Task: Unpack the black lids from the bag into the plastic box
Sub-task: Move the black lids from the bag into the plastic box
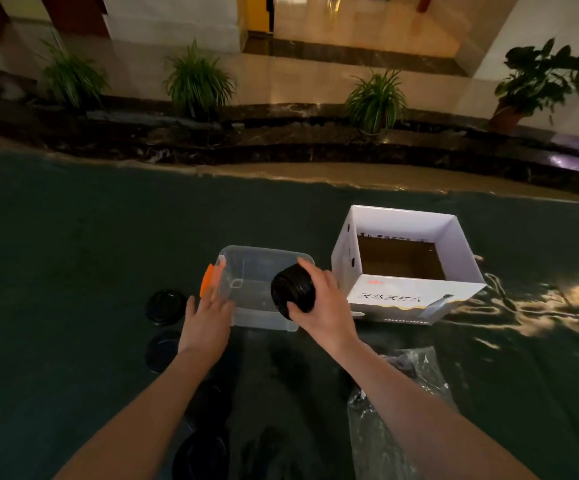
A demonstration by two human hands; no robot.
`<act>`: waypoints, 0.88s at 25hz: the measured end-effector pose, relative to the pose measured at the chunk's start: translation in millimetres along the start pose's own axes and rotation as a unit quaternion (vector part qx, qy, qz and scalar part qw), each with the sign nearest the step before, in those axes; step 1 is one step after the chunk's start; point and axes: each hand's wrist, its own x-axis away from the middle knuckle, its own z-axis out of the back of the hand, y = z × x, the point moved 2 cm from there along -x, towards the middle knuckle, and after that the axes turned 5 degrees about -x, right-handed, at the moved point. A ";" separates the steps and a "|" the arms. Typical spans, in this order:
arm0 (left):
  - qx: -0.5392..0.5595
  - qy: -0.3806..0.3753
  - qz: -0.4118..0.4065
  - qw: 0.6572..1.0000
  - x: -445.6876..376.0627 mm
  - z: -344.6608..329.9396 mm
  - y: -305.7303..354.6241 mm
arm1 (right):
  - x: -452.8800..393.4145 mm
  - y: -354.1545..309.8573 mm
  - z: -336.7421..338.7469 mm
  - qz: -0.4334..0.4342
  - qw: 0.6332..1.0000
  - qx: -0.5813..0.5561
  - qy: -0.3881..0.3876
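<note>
Head camera looks down on a dark green floor covering (73,237) where a clear plastic box (263,271) with an orange latch (207,278) on its left end stands open. The right hand (322,306) is closed around a stack of black lids (293,291), thumb on the near side and fingers wrapped over the far side, holding the stack on its side over the right part of the box, with the round face of the stack turned to the left. The left hand (205,317) is spread, fingers loosely extended, its fingertips at the near left corner of the box just below the latch; whether they actually touch the wall is hard to tell.

More loose black lids lie on the covering to the left of the box: one lid (166,306) just beyond the left hand, and another (163,351) nearer, beside the left wrist. Further lids show dimly under and near the left forearm, one of them at the bottom edge (201,455).

A crumpled clear plastic bag (385,410) lies flat under the right forearm. Just to the right of the plastic box stands an open white cardboard carton (412,296) with printing on its near side. Potted plants (198,81) line a dark stone ledge behind.
</note>
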 end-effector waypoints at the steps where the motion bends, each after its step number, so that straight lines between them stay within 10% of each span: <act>1: 0.002 0.010 -0.004 1.000 -0.6 3.1 -3.2 | -10.9 -1.1 -12.0 -0.005 1.000 0.007 -0.008; 22: 0.183 0.130 -0.182 0.957 122.5 -41.5 55.7 | 61.0 38.4 -83.6 -0.225 0.960 0.104 -0.132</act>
